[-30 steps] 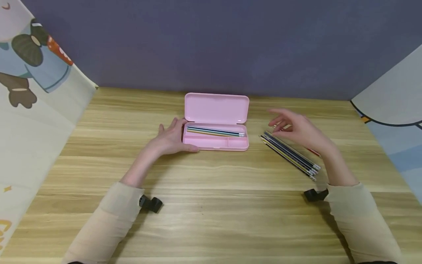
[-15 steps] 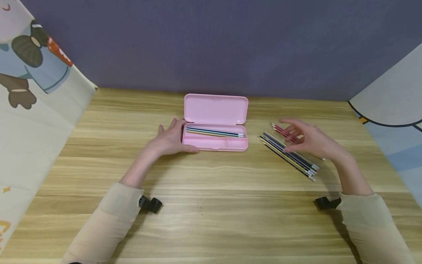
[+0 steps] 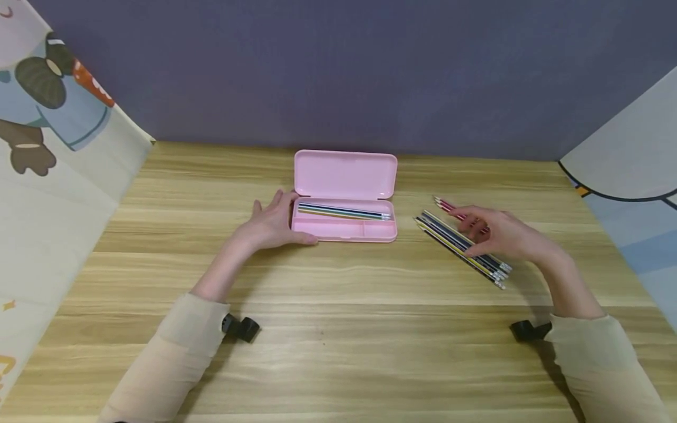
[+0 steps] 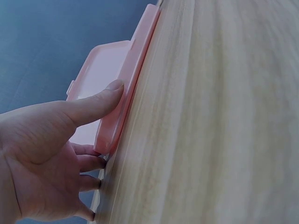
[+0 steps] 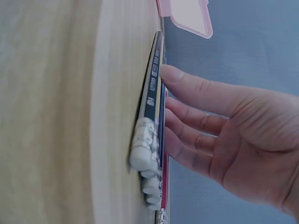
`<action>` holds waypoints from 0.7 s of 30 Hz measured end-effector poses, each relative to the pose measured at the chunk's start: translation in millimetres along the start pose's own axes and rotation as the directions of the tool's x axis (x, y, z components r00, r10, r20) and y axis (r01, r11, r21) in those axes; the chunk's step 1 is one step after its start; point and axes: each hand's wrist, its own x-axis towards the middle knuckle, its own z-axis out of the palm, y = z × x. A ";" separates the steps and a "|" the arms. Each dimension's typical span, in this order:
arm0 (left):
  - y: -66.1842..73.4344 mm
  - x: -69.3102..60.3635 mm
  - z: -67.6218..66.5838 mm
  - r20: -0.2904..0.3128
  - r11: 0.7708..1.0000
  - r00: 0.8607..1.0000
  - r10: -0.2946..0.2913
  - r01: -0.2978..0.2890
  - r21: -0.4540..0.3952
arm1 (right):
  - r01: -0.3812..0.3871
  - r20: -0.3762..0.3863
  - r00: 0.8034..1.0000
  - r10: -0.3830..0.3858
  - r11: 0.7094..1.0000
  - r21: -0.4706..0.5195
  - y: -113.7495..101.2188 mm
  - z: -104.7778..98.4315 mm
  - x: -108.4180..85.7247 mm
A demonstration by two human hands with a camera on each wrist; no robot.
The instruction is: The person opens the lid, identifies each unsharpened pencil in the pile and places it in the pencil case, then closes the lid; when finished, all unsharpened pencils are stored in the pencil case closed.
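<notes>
An opened pink pencil case (image 3: pixel 328 230) stands at the table's middle, lid raised behind it. Several striped pencils (image 3: pixel 344 211) lie in its long back compartment. My left hand (image 3: pixel 271 226) holds the case by its left end, thumb along the front wall and a finger at the back corner. To the right, my right hand (image 3: pixel 502 235) hangs low over a bundle of dark and yellow pencils (image 3: pixel 449 241), their white erasers toward me. Its fingers are loosely bent; in the right wrist view the thumb (image 5: pixel 201 88) is close beside the pencils, contact unclear. Red pencils (image 3: pixel 446 205) lie partly hidden beneath the fingers.
The wood-grain table (image 3: pixel 328 329) ends at a dark blue backdrop (image 3: pixel 349 76) behind the case. Cartoon-printed panels (image 3: pixel 63 194) flank the table on both sides. The front compartments of the case show bare pink floors.
My right hand has moved right and toward me, down over the dark pencils, uncovering the tips of the red ones. My left hand stays at the case.
</notes>
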 end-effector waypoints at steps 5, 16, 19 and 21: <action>-0.4 -0.4 0.1 0.002 1.000 1.000 -0.003 0.003 -0.004 | -0.006 0.007 1.000 0.007 0.997 -0.073 0.4 0.3 1.4; -0.7 -0.1 0.6 -0.008 1.000 1.000 0.004 -0.004 -0.010 | -0.002 0.005 1.000 0.003 0.997 -0.077 2.2 -0.5 0.2; -0.7 -0.3 0.5 -0.007 1.000 1.000 0.003 -0.003 -0.006 | -0.004 -0.004 1.000 0.004 0.997 -0.080 2.6 -1.3 -0.6; -0.5 -0.3 0.4 -0.006 1.000 1.000 0.002 -0.002 -0.004 | -0.006 -0.005 1.000 0.005 0.997 -0.072 2.7 -1.5 -0.6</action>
